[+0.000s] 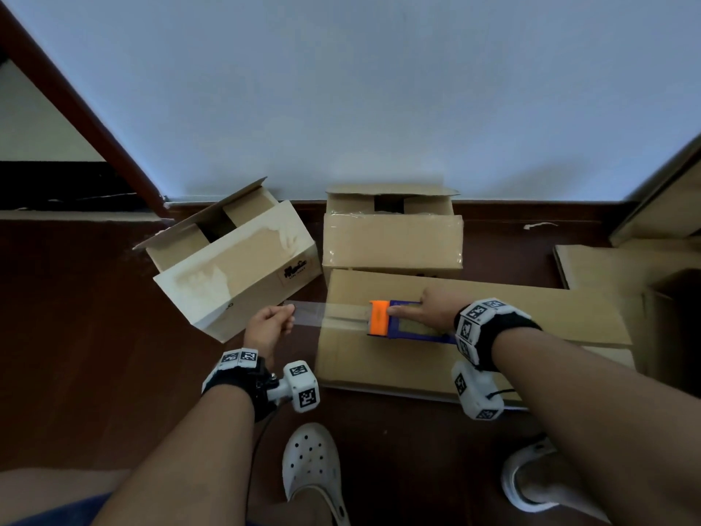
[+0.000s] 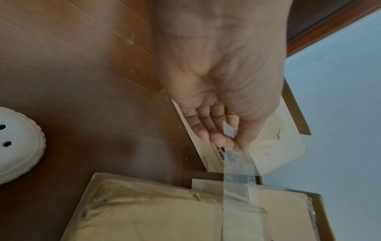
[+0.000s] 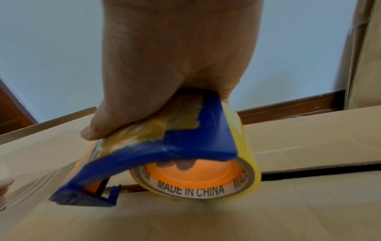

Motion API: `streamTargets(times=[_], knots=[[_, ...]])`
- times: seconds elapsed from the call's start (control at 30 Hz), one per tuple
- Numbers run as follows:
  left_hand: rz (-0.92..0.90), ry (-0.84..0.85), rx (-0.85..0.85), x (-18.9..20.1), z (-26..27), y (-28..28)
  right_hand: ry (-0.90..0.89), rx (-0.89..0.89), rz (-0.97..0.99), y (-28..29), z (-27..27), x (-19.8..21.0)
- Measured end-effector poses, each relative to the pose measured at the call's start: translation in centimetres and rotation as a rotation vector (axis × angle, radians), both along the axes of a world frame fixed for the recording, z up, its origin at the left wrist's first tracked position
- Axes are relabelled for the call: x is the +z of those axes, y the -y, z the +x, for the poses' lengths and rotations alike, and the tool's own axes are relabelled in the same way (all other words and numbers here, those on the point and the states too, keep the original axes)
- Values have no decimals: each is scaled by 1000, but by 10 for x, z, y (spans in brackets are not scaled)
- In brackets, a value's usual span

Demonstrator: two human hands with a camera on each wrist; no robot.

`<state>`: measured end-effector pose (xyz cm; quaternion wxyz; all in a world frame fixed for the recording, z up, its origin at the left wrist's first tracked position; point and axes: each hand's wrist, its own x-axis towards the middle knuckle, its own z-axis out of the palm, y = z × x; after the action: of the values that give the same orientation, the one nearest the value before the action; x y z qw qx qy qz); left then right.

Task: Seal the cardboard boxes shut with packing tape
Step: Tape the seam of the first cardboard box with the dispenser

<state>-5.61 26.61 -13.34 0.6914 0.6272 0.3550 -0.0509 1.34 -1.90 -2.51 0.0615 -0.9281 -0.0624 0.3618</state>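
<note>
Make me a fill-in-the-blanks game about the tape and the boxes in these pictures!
1. The left hand pinches the free end of the clear packing ____.
2. The right hand holds the blue and orange plastic tape dispenser on the flat cardboard ____.
3. The white clog shoes stand on the brown wooden ____.

Missing words: tape; box; floor

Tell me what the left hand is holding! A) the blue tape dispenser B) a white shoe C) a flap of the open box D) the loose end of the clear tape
D: the left hand pinches the free end of the clear tape between thumb and fingers, with the strip stretched back to the tape dispenser that the right hand holds on the long cardboard box.
</note>
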Motion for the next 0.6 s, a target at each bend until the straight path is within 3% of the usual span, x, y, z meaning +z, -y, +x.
streamTargets(times=[0.6], knots=[[4, 16, 68, -10, 2, 1, 6, -42, -4, -9, 10, -14]])
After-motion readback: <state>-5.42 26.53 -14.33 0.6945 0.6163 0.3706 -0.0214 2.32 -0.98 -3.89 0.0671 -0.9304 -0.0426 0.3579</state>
